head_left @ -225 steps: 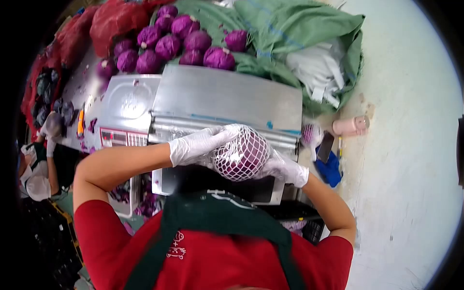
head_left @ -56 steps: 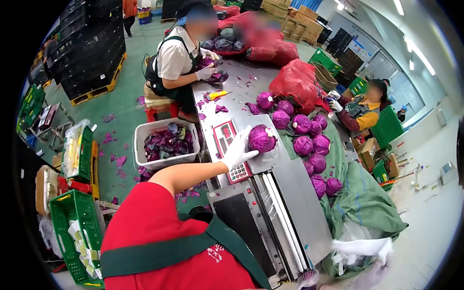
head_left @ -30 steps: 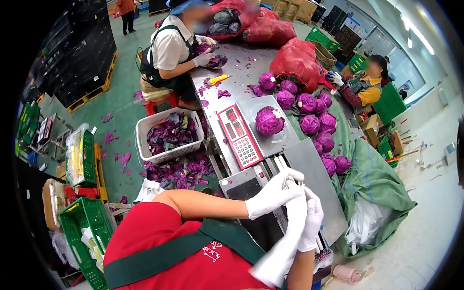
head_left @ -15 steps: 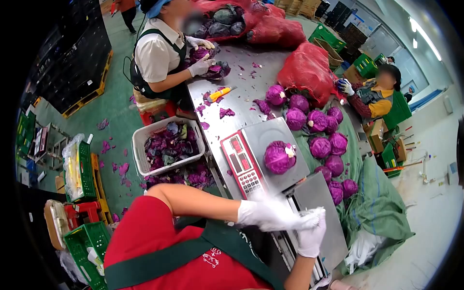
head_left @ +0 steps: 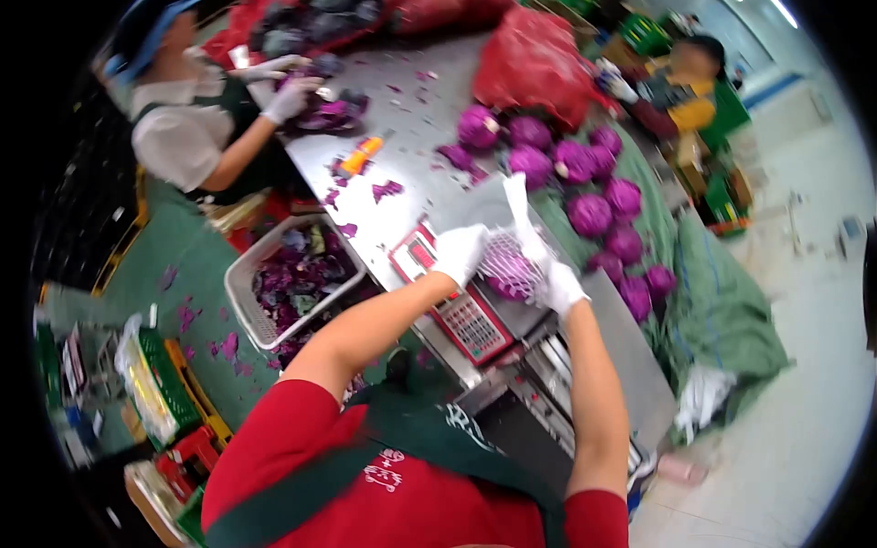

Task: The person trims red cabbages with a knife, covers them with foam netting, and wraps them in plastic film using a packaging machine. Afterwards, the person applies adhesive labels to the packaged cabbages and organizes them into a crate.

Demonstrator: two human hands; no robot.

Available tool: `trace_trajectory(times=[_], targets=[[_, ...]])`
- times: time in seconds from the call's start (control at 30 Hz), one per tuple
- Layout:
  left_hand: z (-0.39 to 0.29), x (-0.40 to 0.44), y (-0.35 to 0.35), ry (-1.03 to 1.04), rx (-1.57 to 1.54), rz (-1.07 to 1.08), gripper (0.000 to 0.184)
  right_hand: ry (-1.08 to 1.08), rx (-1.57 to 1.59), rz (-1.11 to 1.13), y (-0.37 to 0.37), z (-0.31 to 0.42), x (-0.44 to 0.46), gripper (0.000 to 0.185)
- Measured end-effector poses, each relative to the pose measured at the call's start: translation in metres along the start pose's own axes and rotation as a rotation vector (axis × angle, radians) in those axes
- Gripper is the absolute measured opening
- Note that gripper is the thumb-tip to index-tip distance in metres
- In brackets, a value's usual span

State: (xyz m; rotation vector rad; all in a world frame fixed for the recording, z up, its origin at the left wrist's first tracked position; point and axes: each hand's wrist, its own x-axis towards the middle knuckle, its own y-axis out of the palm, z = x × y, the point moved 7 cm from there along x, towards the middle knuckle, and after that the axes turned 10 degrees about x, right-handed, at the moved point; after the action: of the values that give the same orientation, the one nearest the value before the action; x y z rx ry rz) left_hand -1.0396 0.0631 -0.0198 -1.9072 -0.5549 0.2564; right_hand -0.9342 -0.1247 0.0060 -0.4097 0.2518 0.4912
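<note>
Both my hands wear white gloves and meet at a red cabbage [head_left: 508, 283] on the weighing scale [head_left: 472, 327]. A white mesh net [head_left: 521, 247] lies over the cabbage, its narrow end sticking up. My left hand [head_left: 459, 254] grips the net's edge on the cabbage's left side. On the right, my right hand [head_left: 559, 287] is closed on the net beside the cabbage. Glove and net blur together, so single fingers are hard to make out.
Several red cabbages [head_left: 589, 216] lie on green cloth to the right, near a red mesh sack [head_left: 533, 68]. A yellow-handled knife [head_left: 362, 156] rests on the metal table. A white basket [head_left: 245, 297] holds leaf scraps. Two co-workers stand at the table, one trimming-side left, one right.
My hands have moved from the table's near side up to the cabbage on the scale. The net now covers that cabbage. The view has shifted.
</note>
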Motion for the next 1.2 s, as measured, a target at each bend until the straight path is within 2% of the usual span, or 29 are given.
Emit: trace_trajectory(times=[0.03,0.07,0.13,0.2,0.23,0.27,0.33,0.37,0.4,0.47,0.53,0.57,0.6,0.63,0.67,0.7,0.73,0.8,0.83,0.87,0.93,0.97,1.0,1.03,1.07,1.1,1.13,1.17,1.2], targets=[[-0.001,-0.001,0.000,0.011,-0.008,0.000,0.020,0.220,0.389,-0.061,0.009,-0.016,-0.013,0.037],[0.001,-0.003,-0.004,0.018,-0.010,-0.006,0.021,0.306,0.558,-0.112,0.018,-0.024,-0.024,0.040],[0.010,-0.017,-0.010,0.053,-0.233,-0.156,0.028,0.101,0.373,-0.133,0.017,-0.018,-0.039,0.041],[0.006,-0.028,0.006,0.008,-1.326,0.187,0.037,-0.026,0.283,-0.127,0.017,0.019,-0.075,0.040],[-0.015,-0.065,-0.015,-0.321,-1.737,0.684,0.048,0.013,0.380,-0.059,0.019,0.026,-0.090,0.033],[-0.030,-0.081,-0.025,-0.390,-1.912,0.827,0.054,0.035,0.383,-0.066,0.015,0.033,-0.106,0.033],[-0.030,-0.110,-0.045,-0.397,-1.929,0.969,0.059,-0.348,-0.073,-0.074,0.003,0.070,-0.142,0.025],[-0.052,-0.126,-0.071,-0.344,-2.255,1.244,0.061,-0.423,0.014,-0.071,-0.006,0.071,-0.156,0.019],[-0.052,-0.133,-0.071,-0.435,-2.192,1.207,0.064,-0.165,0.322,-0.016,-0.007,0.075,-0.174,0.017],[-0.052,-0.149,-0.071,-0.610,-2.055,1.135,0.070,0.030,0.647,0.372,-0.002,0.069,-0.210,0.025],[-0.053,-0.161,-0.050,-0.481,-1.994,1.153,0.093,0.160,0.689,0.648,0.011,0.072,-0.246,0.038],[-0.058,-0.167,-0.048,-0.379,-2.073,1.210,0.091,0.147,0.586,0.750,0.013,0.072,-0.261,0.051],[-0.065,-0.173,-0.048,-0.404,-2.049,1.137,0.086,0.249,0.626,0.826,0.014,0.070,-0.277,0.060],[-0.072,-0.179,-0.050,-0.427,-2.022,1.066,0.080,0.147,0.580,0.827,0.005,0.072,-0.277,0.062],[-0.079,-0.188,-0.048,-0.582,-2.012,0.960,0.076,0.146,0.719,0.677,-0.007,0.074,-0.279,0.058],[-0.095,-0.197,-0.061,-0.375,-1.984,1.081,0.071,0.123,0.854,0.526,-0.020,0.079,-0.283,0.054],[-0.108,-0.210,-0.073,-0.568,-2.079,1.085,0.063,0.081,0.972,0.382,-0.033,0.085,-0.287,0.050],[-0.137,-0.225,-0.090,-0.425,-2.241,1.139,0.055,-0.001,0.860,0.431,-0.058,-0.002,-0.276,0.041],[-0.147,-0.233,-0.093,-0.421,-2.388,1.136,0.050,0.026,0.730,0.320,-0.063,-0.023,-0.287,0.040],[-0.159,-0.238,-0.112,-0.549,-2.179,1.016,0.042,0.133,0.664,0.208,-0.070,-0.051,-0.298,0.040],[-0.170,-0.247,-0.097,-0.458,-2.227,0.941,0.030,0.307,1.131,0.178,-0.067,-0.064,-0.339,0.039],[-0.176,-0.252,-0.090,-0.463,-2.232,0.888,0.025,-0.023,0.776,0.201,-0.070,-0.039,-0.355,0.041],[-0.199,-0.253,-0.100,-0.173,-2.230,0.820,0.032,-0.325,0.328,0.202,-0.075,-0.029,-0.369,0.044],[-0.214,-0.263,-0.102,-0.143,-2.170,0.730,0.038,-0.615,-0.106,0.075,-0.081,-0.017,-0.388,0.048],[-0.229,-0.271,-0.109,-0.102,-2.110,0.641,0.046,-0.765,-0.317,0.011,-0.088,-0.008,-0.392,0.047],[-0.233,-0.271,-0.121,0.129,-1.830,0.346,0.058,-0.564,0.113,0.032,-0.098,-0.025,-0.383,0.045],[-0.227,-0.273,-0.118,0.031,-1.618,0.141,0.057,-0.351,0.535,0.062,-0.106,-0.043,-0.376,0.044],[-0.231,-0.274,-0.117,0.053,-1.621,0.149,0.057,-0.629,-0.294,-0.133,-0.127,-0.027,-0.388,0.044],[-0.238,-0.279,-0.093,-0.177,-1.563,0.481,0.057,-0.616,0.048,-0.124,-0.146,-0.039,-0.379,0.044]])
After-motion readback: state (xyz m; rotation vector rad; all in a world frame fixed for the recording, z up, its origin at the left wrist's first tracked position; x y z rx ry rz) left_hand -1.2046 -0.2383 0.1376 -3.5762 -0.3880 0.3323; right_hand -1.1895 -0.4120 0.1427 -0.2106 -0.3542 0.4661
